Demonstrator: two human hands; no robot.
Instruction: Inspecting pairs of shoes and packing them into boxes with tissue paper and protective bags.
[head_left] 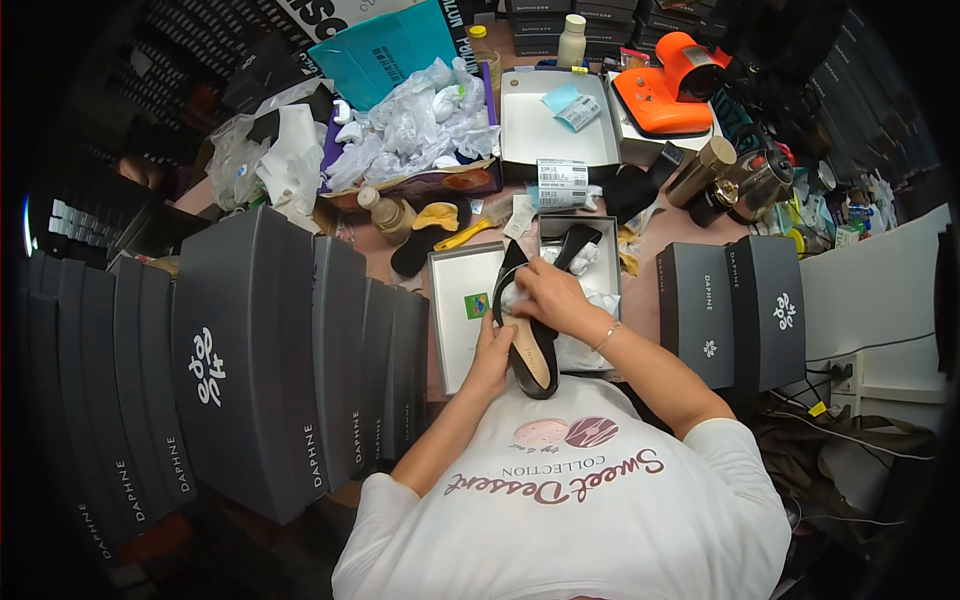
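Note:
A black shoe [535, 368] with a beige insole is held in front of me, its heel end towards my chest. My left hand [490, 358] is closed on its left side, thumb by the insole. My right hand [553, 300] reaches over the upper, its fingers pinching a white wad of tissue paper [512, 298] at the shoe's opening. Beneath lie a grey-edged white box lid [455, 345], with a small green card [476, 305] on it, and an open shoe box [607, 238]. Another black shoe [577, 243] rests in that box with white paper.
Dark shoe boxes stand upright at left [255, 360] and right [770, 310]. Farther back are a carton of crumpled white paper [415, 120], a white tray [525, 130], an orange device [665, 95], a roll of labels [562, 185], a yellow-handled brush [470, 232] and several bottles [572, 42].

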